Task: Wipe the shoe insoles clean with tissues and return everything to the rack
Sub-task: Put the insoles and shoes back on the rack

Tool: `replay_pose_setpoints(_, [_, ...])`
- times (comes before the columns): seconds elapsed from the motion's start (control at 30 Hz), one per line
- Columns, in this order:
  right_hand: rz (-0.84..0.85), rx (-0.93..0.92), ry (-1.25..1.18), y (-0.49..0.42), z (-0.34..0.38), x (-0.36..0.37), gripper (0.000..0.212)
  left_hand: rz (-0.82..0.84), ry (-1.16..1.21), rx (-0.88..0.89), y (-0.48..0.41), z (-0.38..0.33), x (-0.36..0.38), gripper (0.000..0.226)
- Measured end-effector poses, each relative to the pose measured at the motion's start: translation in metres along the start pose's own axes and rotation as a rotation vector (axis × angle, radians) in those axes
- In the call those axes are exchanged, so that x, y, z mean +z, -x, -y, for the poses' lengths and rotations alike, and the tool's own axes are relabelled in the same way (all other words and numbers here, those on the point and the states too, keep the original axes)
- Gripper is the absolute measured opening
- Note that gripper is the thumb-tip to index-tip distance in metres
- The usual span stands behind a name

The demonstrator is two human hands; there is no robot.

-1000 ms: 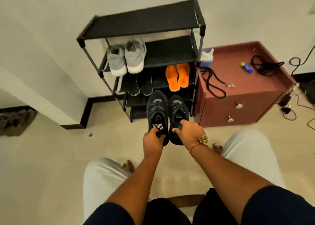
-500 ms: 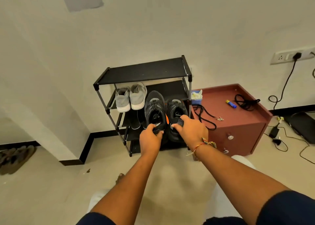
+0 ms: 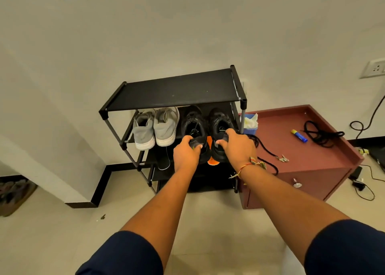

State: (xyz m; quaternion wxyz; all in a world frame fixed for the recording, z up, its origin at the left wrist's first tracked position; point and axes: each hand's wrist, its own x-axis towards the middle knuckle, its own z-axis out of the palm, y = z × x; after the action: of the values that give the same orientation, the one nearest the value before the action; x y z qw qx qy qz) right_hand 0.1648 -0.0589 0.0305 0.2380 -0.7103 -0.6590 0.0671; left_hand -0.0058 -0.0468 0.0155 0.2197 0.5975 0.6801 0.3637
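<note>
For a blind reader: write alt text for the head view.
A person's left hand and right hand each grip the heel of one of two black sneakers at the second shelf of a black shoe rack, beside grey sneakers. An orange insole shows below; a maroon cabinet with a tissue box stands beside it.

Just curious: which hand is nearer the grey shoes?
Left. The left hand grips the black shoe beside the grey shoes; the right hand grips the farther black shoe.

Blue tube [image 3: 299, 135], black cord [image 3: 321, 134] on cabinet [image 3: 312, 152]
</note>
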Motion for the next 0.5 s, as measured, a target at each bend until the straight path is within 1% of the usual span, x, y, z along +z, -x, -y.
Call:
replay_pose_setpoints(0.2, [-0.041,-0.063,0.059,-0.064,-0.012,0.037,0.037,-0.007,-0.008,0.011,-0.061,0.011,0.025,0.04])
replay_pose_setpoints(0.33, [-0.087,-0.089,0.076,-0.097,-0.018,0.053,0.036,-0.004,-0.051,0.049,-0.096,0.018,0.034,0.042])
replay_pose_setpoints(0.5, [-0.13,-0.113,0.08,-0.121,-0.015,0.07,0.043,-0.024,-0.063,0.087,-0.124,0.022,0.042,0.044])
